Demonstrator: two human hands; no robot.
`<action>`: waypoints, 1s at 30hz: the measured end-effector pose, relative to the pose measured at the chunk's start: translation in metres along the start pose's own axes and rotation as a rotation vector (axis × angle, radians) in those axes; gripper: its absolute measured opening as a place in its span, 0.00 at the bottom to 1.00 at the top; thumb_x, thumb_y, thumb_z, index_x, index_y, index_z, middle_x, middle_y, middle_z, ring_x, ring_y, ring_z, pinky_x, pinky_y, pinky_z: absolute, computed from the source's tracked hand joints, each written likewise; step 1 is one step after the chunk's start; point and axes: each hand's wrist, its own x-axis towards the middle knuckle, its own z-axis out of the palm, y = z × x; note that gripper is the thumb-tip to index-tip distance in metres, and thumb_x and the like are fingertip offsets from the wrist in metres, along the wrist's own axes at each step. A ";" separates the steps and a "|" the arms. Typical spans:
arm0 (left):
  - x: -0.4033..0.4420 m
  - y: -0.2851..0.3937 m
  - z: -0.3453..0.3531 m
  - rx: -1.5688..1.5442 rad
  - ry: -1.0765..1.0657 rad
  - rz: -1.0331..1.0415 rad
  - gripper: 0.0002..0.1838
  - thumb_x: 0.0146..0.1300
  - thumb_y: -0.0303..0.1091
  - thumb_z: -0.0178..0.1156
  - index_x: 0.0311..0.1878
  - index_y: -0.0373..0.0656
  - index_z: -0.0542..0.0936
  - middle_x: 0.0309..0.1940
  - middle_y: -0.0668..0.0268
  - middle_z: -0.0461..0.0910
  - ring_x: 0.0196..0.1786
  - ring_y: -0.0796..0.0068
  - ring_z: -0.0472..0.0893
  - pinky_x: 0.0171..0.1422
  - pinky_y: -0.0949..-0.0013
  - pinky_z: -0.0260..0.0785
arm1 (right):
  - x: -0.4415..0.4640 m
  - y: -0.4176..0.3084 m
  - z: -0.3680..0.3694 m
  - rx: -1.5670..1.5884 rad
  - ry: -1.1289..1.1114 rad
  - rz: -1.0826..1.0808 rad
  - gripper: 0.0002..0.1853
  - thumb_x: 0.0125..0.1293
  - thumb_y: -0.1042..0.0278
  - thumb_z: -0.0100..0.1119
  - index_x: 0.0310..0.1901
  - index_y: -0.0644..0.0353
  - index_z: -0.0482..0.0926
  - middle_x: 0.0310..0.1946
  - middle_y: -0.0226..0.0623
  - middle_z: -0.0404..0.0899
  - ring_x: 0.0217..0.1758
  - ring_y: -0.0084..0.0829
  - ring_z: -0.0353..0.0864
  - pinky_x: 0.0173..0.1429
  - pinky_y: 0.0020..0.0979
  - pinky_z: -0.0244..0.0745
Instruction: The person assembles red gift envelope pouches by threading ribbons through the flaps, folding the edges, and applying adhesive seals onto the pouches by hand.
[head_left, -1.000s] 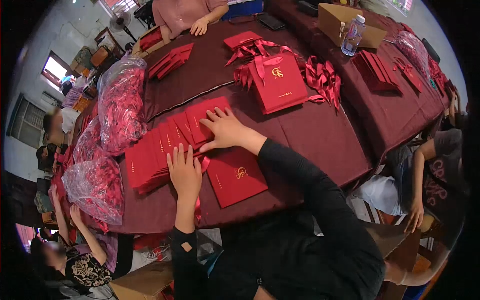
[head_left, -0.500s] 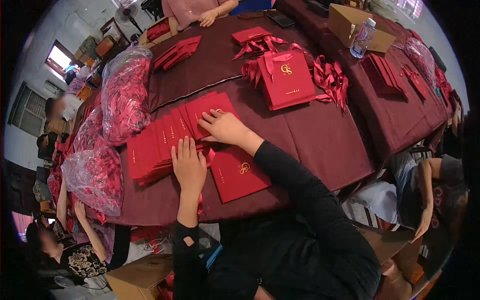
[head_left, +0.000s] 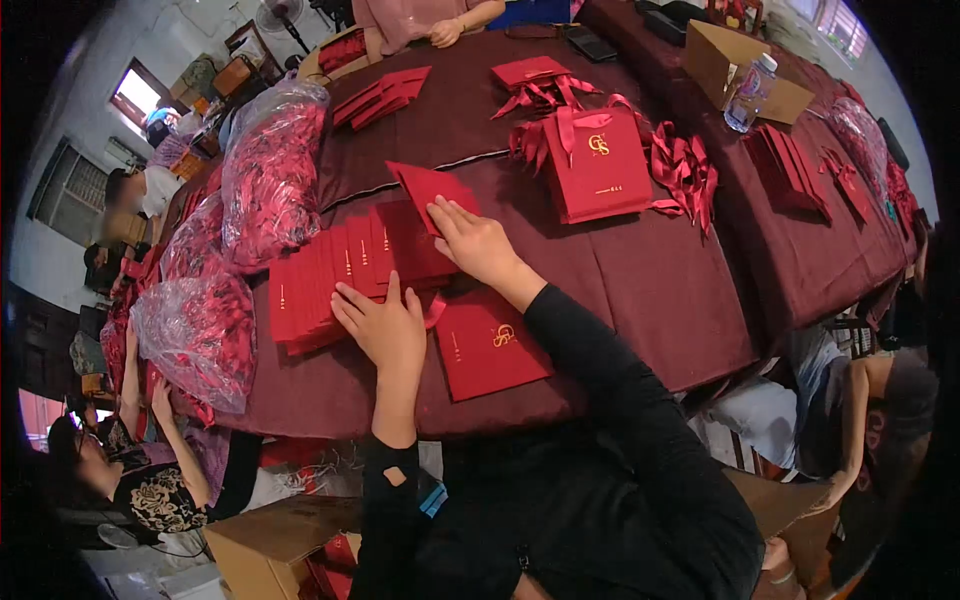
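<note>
A fanned row of red bags (head_left: 318,285) lies on the dark red tablecloth. My left hand (head_left: 388,325) rests at the row's near edge, its fingers spread over the bags. At the right end of the row my right hand (head_left: 478,245) grips a single red bag (head_left: 430,188), which is tilted up off the others; my thumb is partly hidden. Just below my right hand, a red bag with a gold logo (head_left: 490,345) lies flat, with a piece of red ribbon at its upper left.
Beyond my hands stands a stack of red bags (head_left: 597,165) with ribbons (head_left: 684,172) beside it. Plastic sacks of red ribbon (head_left: 275,175) line the left. A bottle (head_left: 750,95) and a cardboard box (head_left: 712,62) are at the back right. Other people sit around the tables.
The end bag of the row has been lifted and tilted by my right hand. My left hand's fingers have spread apart. The view has shifted slightly.
</note>
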 end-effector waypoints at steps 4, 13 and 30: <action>0.001 0.008 -0.008 0.022 -0.078 -0.009 0.21 0.66 0.45 0.53 0.59 0.52 0.81 0.65 0.30 0.61 0.71 0.36 0.58 0.76 0.40 0.38 | 0.000 -0.003 0.000 -0.028 -0.011 -0.042 0.30 0.55 0.63 0.66 0.59 0.64 0.72 0.58 0.49 0.76 0.55 0.40 0.82 0.52 0.33 0.81; 0.001 0.018 -0.003 0.061 -0.063 0.051 0.24 0.58 0.43 0.58 0.54 0.38 0.82 0.58 0.36 0.71 0.69 0.44 0.63 0.76 0.37 0.37 | -0.003 -0.006 -0.002 -0.031 -0.044 -0.019 0.30 0.55 0.61 0.66 0.59 0.62 0.72 0.59 0.47 0.76 0.55 0.40 0.82 0.51 0.33 0.81; -0.046 -0.006 -0.039 -0.262 0.050 0.120 0.19 0.59 0.36 0.61 0.54 0.41 0.77 0.54 0.56 0.74 0.59 0.54 0.72 0.61 0.52 0.65 | -0.003 -0.031 -0.035 0.138 -0.318 -0.031 0.31 0.64 0.43 0.56 0.60 0.60 0.73 0.60 0.47 0.73 0.62 0.47 0.72 0.63 0.46 0.69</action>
